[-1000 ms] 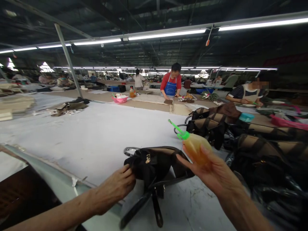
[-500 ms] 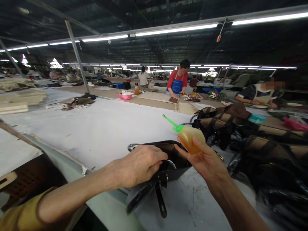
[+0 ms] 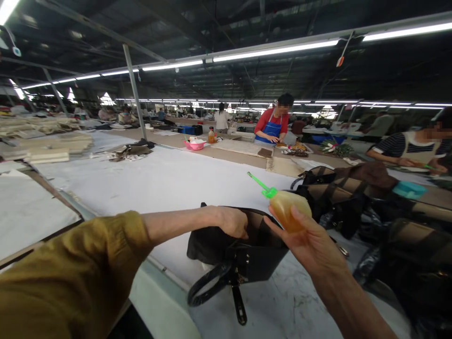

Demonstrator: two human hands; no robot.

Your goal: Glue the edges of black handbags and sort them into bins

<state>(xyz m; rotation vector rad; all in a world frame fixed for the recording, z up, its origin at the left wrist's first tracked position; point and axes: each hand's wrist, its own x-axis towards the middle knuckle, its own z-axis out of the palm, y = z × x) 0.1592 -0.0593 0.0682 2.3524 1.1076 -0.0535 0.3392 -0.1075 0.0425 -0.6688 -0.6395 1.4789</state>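
A black handbag (image 3: 261,256) with a brown lining stands open on the white tabletop, its dark handle (image 3: 208,285) and a strap hanging toward me. My left hand (image 3: 233,222) reaches over the bag's side into its mouth, fingers curled together and tips hidden inside; what they grip, if anything, does not show. In my right hand (image 3: 303,240) is a soft squeeze bottle (image 3: 291,212) of amber liquid, with a green cap and thin green nozzle pointing up and left. The bottle is tilted above the bag's right rim.
Several black bags (image 3: 353,197) crowd the table on my right. A pink bowl (image 3: 195,144) and an amber bottle (image 3: 211,135) stand at the far side. Dark scraps (image 3: 132,150) lie left of them. Co-workers, one in a blue apron (image 3: 270,130), work across the table.
My left hand has gone deeper into the bag, its sleeve now further into view. The bag's near handle has swung lower. My right hand still holds the bottle; the view has turned left.
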